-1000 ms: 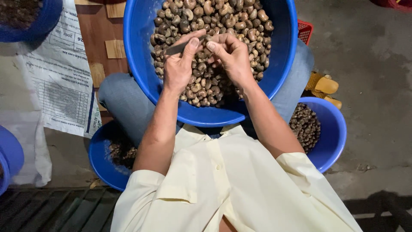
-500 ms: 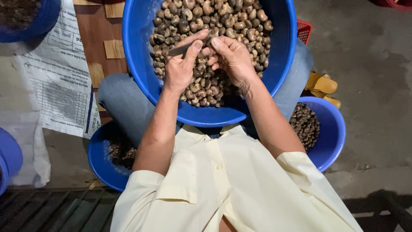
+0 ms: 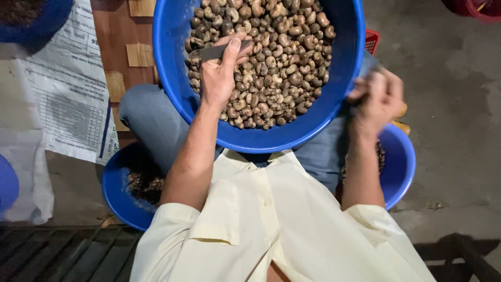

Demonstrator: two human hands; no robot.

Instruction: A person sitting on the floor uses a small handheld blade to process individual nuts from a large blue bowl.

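A large blue basin [image 3: 172, 62] on the person's lap brims with brown cashew nuts [image 3: 271, 57]. Over its left part the left hand [image 3: 219, 73] pinches a small dark blade [image 3: 211, 52] under the thumb. The blurred right hand [image 3: 378, 99] hangs above a smaller blue bowl [image 3: 404, 162] by the right knee; its finger state cannot be told. Another blue bowl [image 3: 115, 193] with dark shells sits left.

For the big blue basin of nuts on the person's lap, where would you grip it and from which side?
Take the basin by its rim with both hands, one from each side. It is wide, round, heaped with nuts and rests tilted on the knees, so a one-sided grip would likely tip it. The left hand is inside holding a small blade; the right hand is off to the side.
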